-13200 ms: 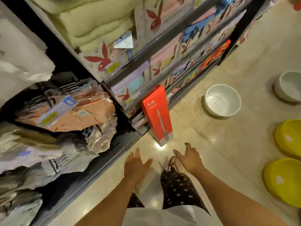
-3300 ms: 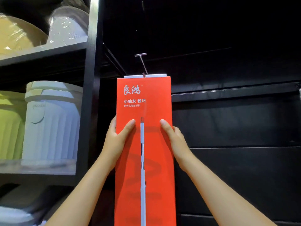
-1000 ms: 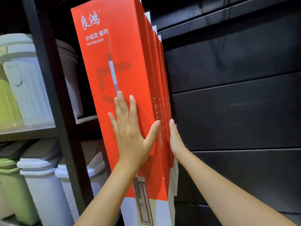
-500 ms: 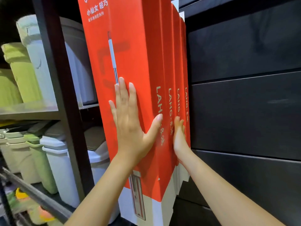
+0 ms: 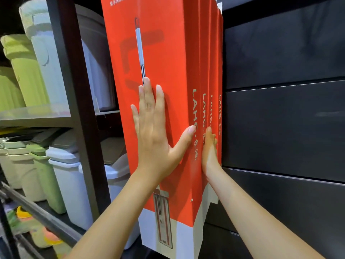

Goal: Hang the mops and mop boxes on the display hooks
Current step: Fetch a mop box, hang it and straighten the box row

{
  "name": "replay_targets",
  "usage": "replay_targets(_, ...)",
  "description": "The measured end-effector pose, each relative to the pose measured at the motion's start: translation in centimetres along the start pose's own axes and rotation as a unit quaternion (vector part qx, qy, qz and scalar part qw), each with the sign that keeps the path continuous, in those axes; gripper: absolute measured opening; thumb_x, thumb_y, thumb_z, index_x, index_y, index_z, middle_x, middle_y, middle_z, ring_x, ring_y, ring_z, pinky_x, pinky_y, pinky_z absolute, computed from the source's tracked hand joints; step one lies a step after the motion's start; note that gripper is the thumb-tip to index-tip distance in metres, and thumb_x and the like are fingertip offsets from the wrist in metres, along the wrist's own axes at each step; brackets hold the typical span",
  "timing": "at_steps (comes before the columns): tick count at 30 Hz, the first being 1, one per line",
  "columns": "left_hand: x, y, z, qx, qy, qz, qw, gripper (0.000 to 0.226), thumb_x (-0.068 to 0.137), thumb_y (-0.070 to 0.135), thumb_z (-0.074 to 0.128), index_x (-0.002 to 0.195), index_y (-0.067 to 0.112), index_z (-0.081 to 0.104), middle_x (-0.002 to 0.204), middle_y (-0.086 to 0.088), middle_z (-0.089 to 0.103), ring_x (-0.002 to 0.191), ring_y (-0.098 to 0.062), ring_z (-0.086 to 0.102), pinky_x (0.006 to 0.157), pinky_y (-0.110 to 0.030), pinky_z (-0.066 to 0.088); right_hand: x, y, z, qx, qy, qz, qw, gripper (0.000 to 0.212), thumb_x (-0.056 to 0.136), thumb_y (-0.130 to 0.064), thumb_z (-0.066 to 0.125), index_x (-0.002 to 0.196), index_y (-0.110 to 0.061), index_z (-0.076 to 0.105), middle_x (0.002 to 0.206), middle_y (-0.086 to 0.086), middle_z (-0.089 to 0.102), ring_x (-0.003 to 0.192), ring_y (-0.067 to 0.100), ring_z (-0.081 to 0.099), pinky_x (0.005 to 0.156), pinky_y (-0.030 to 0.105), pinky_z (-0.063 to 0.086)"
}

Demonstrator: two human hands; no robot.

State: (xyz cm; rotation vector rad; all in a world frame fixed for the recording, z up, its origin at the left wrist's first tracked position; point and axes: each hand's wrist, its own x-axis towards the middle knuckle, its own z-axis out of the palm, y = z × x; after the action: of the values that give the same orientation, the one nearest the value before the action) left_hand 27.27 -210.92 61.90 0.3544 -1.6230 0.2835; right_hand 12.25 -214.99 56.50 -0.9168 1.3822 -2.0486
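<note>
Four red mop boxes (image 5: 203, 62) hang close together in a row in front of the black wall panel (image 5: 280, 128), near its left edge. Their tops are out of view, so the hooks cannot be seen. The left hand (image 5: 155, 139) lies flat on the face of the front box (image 5: 168, 53), with the fingers straight and a little spread, and the thumb reaches around the box's right edge onto its side. The right hand (image 5: 210, 150) is seen from its edge; it presses with straight fingers against the sides of the boxes behind (image 5: 214, 81). Neither hand grips anything. Left of the boxes stands the black post (image 5: 78, 109) of a shelf unit, with white bins (image 5: 71, 184) and green bins (image 5: 18, 71) on its shelves.
</note>
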Motion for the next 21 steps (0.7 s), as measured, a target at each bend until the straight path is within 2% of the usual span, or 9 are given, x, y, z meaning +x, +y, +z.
replay_targets(2, -0.1, 0.0, 0.1, -0.003, 0.001, -0.003, 1.000, 0.081, 0.094, 0.059, 0.039, 0.149, 0.002, 0.022, 0.157, -0.013, 0.015, 0.149, -0.029, 0.008, 0.121, -0.051, -0.002, 0.2, 0.2, 0.1, 0.020, -0.004, 0.010, 1.000, 0.122, 0.053, -0.105, 0.025, 0.155, -0.039, 0.013, 0.164, -0.010, 0.012, 0.152, 0.017, 0.010, 0.120, 0.056, 0.012)
replay_targets(4, -0.1, 0.0, 0.2, -0.007, 0.005, -0.004, 1.000, 0.079, 0.094, 0.057, 0.039, 0.149, 0.002, 0.022, 0.157, -0.011, 0.016, 0.149, -0.030, 0.009, 0.120, -0.052, -0.002, 1.5, 1.5, -0.1, 0.024, -0.014, 0.008, 1.000, 0.126, 0.047, -0.107, 0.028, 0.154, -0.042, 0.016, 0.163, -0.012, 0.017, 0.152, 0.016, 0.013, 0.120, 0.057, 0.013)
replay_targets(7, 0.0, 0.1, 0.2, -0.005, 0.011, 0.006, 1.000, 0.075, 0.095, 0.050, 0.043, 0.148, 0.001, 0.024, 0.156, -0.013, 0.018, 0.149, -0.031, 0.010, 0.120, -0.052, -0.001, 0.7, 1.4, -0.5, 0.031, -0.038, 0.021, 0.999, 0.107, 0.060, -0.101, 0.033, 0.151, -0.047, 0.020, 0.162, -0.016, 0.021, 0.152, 0.015, 0.015, 0.119, 0.056, 0.015)
replay_targets(9, -0.1, 0.3, 0.3, -0.006, 0.016, 0.007, 1.000, 0.073, 0.093, 0.042, 0.048, 0.148, 0.000, 0.024, 0.156, -0.010, 0.017, 0.149, -0.029, 0.008, 0.120, -0.052, -0.001, -0.4, 1.1, -0.4, 0.019, -0.044, -0.003, 0.999, 0.092, 0.074, -0.091, 0.035, 0.152, -0.044, 0.021, 0.162, -0.014, 0.022, 0.151, 0.017, 0.017, 0.120, 0.055, 0.017)
replay_targets(12, -0.2, 0.5, 0.4, -0.017, 0.016, -0.002, 1.000, 0.071, 0.093, 0.038, 0.047, 0.149, 0.002, 0.021, 0.154, -0.005, 0.014, 0.151, -0.019, 0.004, 0.120, -0.055, 0.001, -2.2, -0.1, -0.1, 0.013, -0.039, 0.004, 0.999, 0.120, 0.053, -0.103, 0.026, 0.155, -0.042, 0.007, 0.164, -0.015, 0.009, 0.152, 0.013, 0.010, 0.121, 0.055, 0.013)
replay_targets(14, -0.4, 0.6, 0.3, -0.022, 0.016, -0.007, 1.000, 0.070, 0.094, 0.037, 0.046, 0.149, 0.003, 0.019, 0.155, -0.005, 0.014, 0.150, -0.013, 0.002, 0.120, -0.056, 0.001, -2.4, -0.3, 0.1, 0.026, -0.040, 0.007, 0.999, 0.128, 0.043, -0.107, 0.025, 0.154, -0.044, 0.009, 0.164, -0.016, 0.011, 0.152, 0.014, 0.011, 0.121, 0.055, 0.013)
replay_targets(16, -0.4, 0.5, 0.2, -0.022, 0.012, -0.011, 1.000, 0.070, 0.093, 0.035, 0.046, 0.149, 0.004, 0.019, 0.155, -0.006, 0.015, 0.150, -0.020, 0.005, 0.120, -0.056, 0.000, -2.6, -0.4, 0.1, 0.023, -0.032, 0.008, 0.999, 0.121, 0.052, -0.104, 0.025, 0.155, -0.042, 0.007, 0.164, -0.015, 0.008, 0.152, 0.013, 0.009, 0.122, 0.053, 0.012)
replay_targets(19, -0.4, 0.8, 0.2, -0.016, 0.006, -0.011, 1.000, 0.071, 0.092, 0.033, 0.047, 0.149, 0.002, 0.019, 0.155, -0.004, 0.014, 0.149, -0.027, 0.006, 0.120, -0.055, 0.000, -3.2, -0.4, 0.0, -0.022, -0.024, -0.014, 0.999, 0.089, 0.084, -0.083, 0.021, 0.156, -0.036, -0.002, 0.165, -0.012, -0.002, 0.153, 0.014, 0.000, 0.123, 0.053, 0.008)
replay_targets(21, -0.4, 1.2, 0.1, -0.023, 0.011, -0.008, 1.000, 0.072, 0.092, 0.034, 0.048, 0.150, 0.002, 0.017, 0.155, -0.003, 0.013, 0.149, -0.026, 0.006, 0.120, -0.054, 0.000, -3.4, -0.4, -0.1, -0.020, -0.026, -0.025, 0.999, 0.088, 0.085, -0.082, 0.021, 0.156, -0.035, -0.001, 0.165, -0.012, 0.000, 0.153, 0.013, 0.001, 0.123, 0.053, 0.008)
